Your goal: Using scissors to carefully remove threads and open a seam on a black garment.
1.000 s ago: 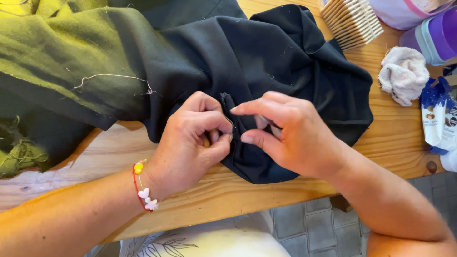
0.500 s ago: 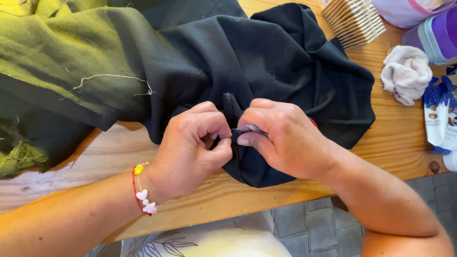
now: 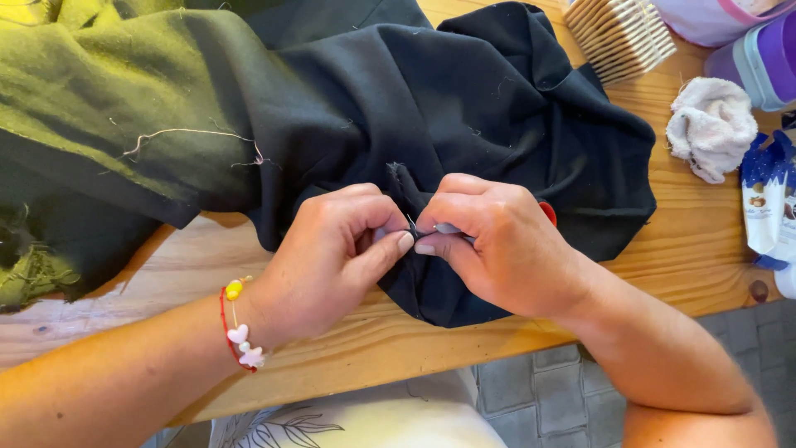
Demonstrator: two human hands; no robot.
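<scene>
Left hand point(image 3: 332, 257) and right hand point(image 3: 497, 249) met over the black cloth point(image 3: 464, 133) on the wooden desk point(image 3: 688, 249). Both sets of fingers were pinched together on a small fold of cloth; right possibly also gripped a thin needle, hard to tell. Olive fabric point(image 3: 108, 91) lay left.

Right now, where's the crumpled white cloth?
In the head view the crumpled white cloth lies on the wooden table at the right, just past the black fabric, below the purple container.

Bright daylight, warm sun patches on wooden table point(image 3: 688, 249); sharp focus, black fabric point(image 3: 464, 116) detail lost.
</scene>
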